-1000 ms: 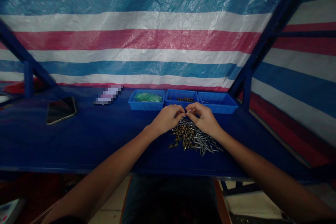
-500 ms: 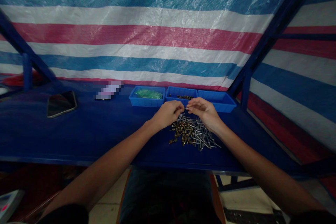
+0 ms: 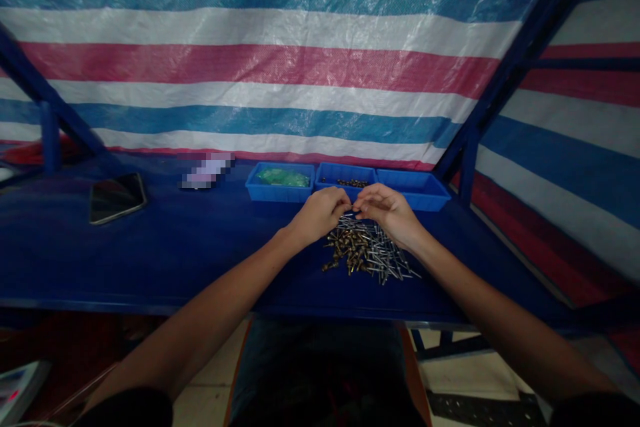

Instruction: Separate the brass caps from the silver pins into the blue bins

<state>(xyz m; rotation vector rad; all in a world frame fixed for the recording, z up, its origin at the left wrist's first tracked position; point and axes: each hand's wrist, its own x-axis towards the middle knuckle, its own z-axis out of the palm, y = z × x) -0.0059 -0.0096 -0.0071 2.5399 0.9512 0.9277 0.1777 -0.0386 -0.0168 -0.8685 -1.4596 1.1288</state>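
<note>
Both hands are meeting just above the far edge of a pile of small metal parts (image 3: 367, 252) lying on the blue worktop (image 3: 175, 253). The left hand (image 3: 320, 213) and the right hand (image 3: 389, 210) are each closing their fingertips in a pinch, and between them they are holding one small part (image 3: 353, 207), too tiny to make out; the rest of each hand is curling loosely. The pile is mixing brass-coloured pieces on its left with silvery pins on its right. By the look of it, two pieces are being fitted together, a step that is calling for fine alignment at the fingertips.

Beyond the hands three blue trays are sitting side by side: the left tray (image 3: 278, 192) with something green, the middle tray (image 3: 330, 173) with dark bits, the right tray (image 3: 425, 200). A phone (image 3: 117, 197) is lying far left.
</note>
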